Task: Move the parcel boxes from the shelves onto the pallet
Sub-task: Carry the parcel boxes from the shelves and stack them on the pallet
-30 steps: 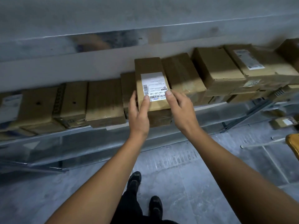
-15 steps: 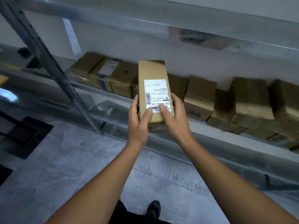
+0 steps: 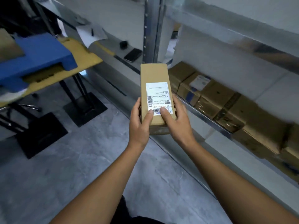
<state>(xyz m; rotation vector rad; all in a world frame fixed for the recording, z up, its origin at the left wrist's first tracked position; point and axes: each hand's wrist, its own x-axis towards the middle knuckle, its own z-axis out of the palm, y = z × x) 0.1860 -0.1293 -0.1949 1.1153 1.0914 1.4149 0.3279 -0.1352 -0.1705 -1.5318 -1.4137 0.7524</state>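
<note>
Metal shelf (image 3: 208, 116) with a row of cardboard boxes (image 3: 216, 101)

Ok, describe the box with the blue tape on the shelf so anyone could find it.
Find the metal shelf on the right with its row of brown boxes. The blue-taped box is second from its near end; unlike its neighbours it has a white label on top.

One held parcel box (image 3: 155, 88), two hands, one blue pallet (image 3: 37, 57), several shelved boxes (image 3: 216, 97)

Labelled parcel box (image 3: 155, 92) between both hands
</note>
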